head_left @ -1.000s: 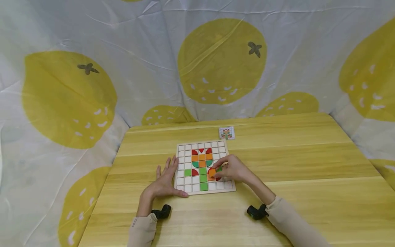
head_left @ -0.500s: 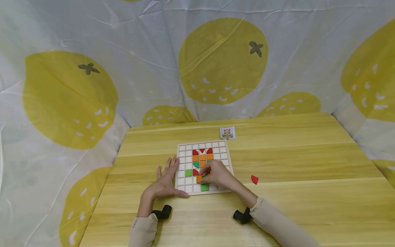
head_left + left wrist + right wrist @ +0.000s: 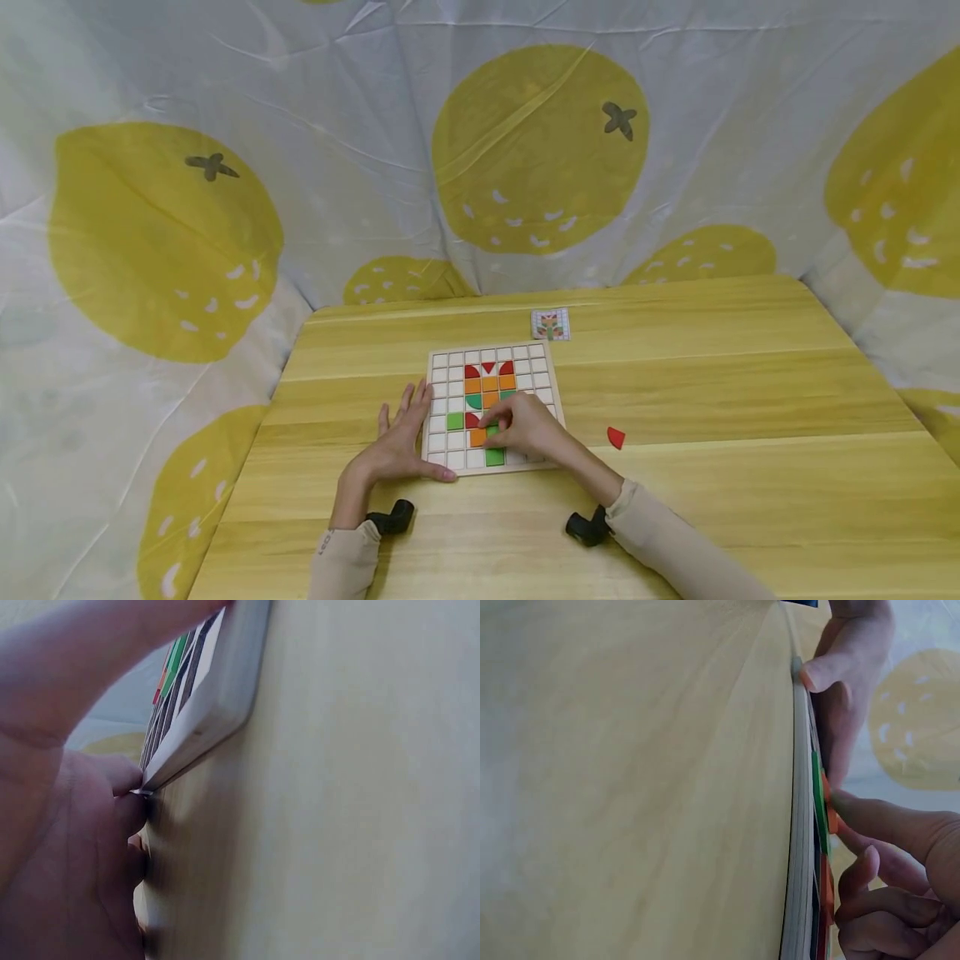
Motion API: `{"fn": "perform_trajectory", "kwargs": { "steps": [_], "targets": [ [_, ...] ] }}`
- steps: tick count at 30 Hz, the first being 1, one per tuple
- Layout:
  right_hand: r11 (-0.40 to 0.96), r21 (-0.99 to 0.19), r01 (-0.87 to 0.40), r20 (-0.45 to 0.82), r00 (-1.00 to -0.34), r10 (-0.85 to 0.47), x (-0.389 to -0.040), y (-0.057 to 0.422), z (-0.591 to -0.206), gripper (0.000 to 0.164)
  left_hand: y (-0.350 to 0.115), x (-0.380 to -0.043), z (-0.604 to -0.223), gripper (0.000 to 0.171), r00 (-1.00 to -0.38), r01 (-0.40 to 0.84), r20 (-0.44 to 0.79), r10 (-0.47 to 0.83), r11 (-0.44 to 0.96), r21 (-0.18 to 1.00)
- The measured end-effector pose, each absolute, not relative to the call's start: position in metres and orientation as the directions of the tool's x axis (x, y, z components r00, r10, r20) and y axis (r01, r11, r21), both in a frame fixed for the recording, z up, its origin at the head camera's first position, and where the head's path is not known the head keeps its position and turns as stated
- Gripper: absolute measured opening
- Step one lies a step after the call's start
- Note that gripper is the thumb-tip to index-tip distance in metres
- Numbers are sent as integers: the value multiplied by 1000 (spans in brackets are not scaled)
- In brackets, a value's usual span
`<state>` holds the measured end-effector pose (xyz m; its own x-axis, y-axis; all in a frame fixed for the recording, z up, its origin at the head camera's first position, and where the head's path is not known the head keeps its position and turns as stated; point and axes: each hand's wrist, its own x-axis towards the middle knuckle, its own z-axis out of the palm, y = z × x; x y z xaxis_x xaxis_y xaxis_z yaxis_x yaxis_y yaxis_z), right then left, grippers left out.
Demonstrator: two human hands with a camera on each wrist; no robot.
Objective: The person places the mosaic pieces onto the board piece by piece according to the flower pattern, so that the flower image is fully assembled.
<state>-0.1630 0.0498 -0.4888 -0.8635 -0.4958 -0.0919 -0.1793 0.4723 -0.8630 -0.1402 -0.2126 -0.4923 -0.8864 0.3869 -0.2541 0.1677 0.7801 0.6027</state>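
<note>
A wooden grid board (image 3: 456,459) lies on the table, with red, orange and green tiles making a flower-like pattern. My left hand (image 3: 393,442) rests against its left side, fingers extended along that edge and thumb at the near edge; the left wrist view shows the board's corner (image 3: 202,735) between thumb and fingers. My right hand (image 3: 528,425) reaches over the board from the right. Its thumb and forefinger pinch an orange square tile (image 3: 477,437) just left of the green column; in the right wrist view the thumb touches the orange tile (image 3: 832,819). This hand hides several squares behind it.
A red quarter-circle tile (image 3: 616,437) lies on the table right of the board. Beyond the board is a small pattern card (image 3: 551,324). A lemon-print cloth (image 3: 360,167) hangs behind the table (image 3: 712,375). Black wrist devices (image 3: 587,528) sit by both cuffs.
My right hand has moved left over the board, bringing the orange tile from right of the green column to its left. The red tile on the table has come into view. My left hand stays put.
</note>
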Motion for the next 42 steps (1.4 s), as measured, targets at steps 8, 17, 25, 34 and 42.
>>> {"fn": "perform_trajectory", "kwargs": {
  "steps": [8, 17, 25, 34, 42],
  "targets": [
    [472, -867, -160, -104, -868, -485, -164, 49, -491, 17, -212, -141, -491, 145, -886, 173, -249, 391, 778, 604],
    [492, -852, -180, -83, -880, -467, -161, 45, -491, 17, -212, -141, -492, 146, -888, 177, -244, 391, 778, 603],
    [535, -826, -179, -102, -885, -455, -160, 42, -487, 16, -212, -140, -493, 146, -887, 180, -243, 393, 778, 602],
    [437, -885, -158, -65, -889, -454, -173, 91, -478, 15, -212, -141, -493, 148, -890, 171, -242, 386, 775, 608],
    [461, -883, -93, -93, -927, -364, -176, 168, -475, 22, -212, -139, -495, 148, -893, 176, -233, 385, 775, 607]
  ]
}}
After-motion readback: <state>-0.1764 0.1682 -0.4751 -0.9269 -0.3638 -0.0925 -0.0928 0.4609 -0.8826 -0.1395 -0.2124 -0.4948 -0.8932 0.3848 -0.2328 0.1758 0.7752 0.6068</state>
